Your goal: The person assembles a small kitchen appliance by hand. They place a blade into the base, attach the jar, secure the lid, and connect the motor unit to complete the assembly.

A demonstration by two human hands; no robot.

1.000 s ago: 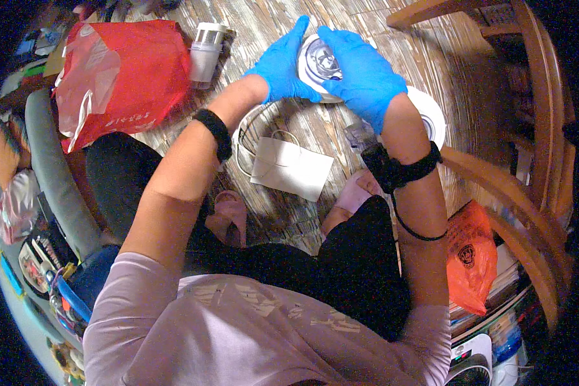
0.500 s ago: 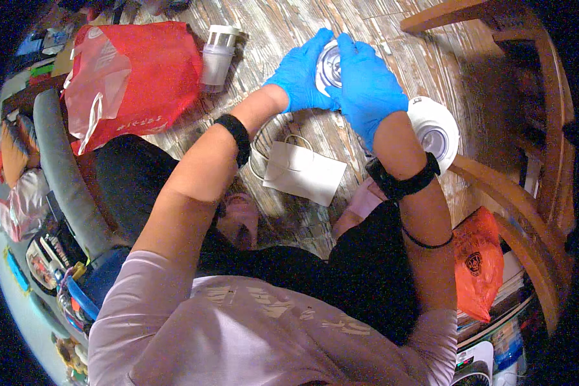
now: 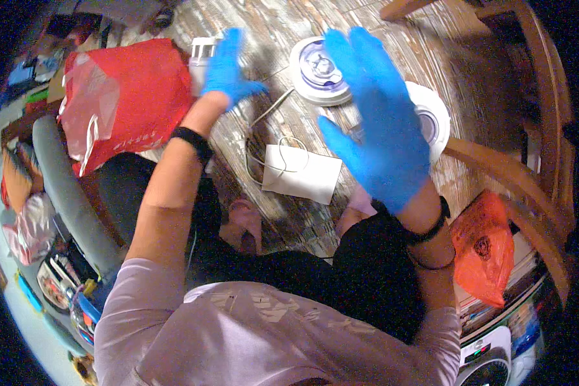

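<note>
My left hand (image 3: 228, 76), in a blue glove, is stretched out with its thumb apart, partly in front of a white cylindrical container (image 3: 203, 53) with a slotted top. Whether it touches the container, I cannot tell. My right hand (image 3: 383, 125), gloved the same way, hovers with spread fingers and holds nothing. Its fingertips overlap the edge of a round white base (image 3: 315, 69) with a purple-tinted ring and a clear centre, lying on the floor. Behind the right hand, a second round white part (image 3: 434, 119) with a ring-shaped middle is partly hidden.
A thin pale cable (image 3: 264, 118) runs from the base toward a white sheet (image 3: 302, 175) on the wood-patterned floor. On the left lies a red bag (image 3: 135, 90) beside a grey chair edge (image 3: 64, 180). Curved wooden legs (image 3: 495, 174) and an orange bag (image 3: 486, 248) are on the right.
Both hands have let go of the round white base, which now shows more fully. My left hand moved left to the cylindrical container; my right hand drew back toward me and opened.
</note>
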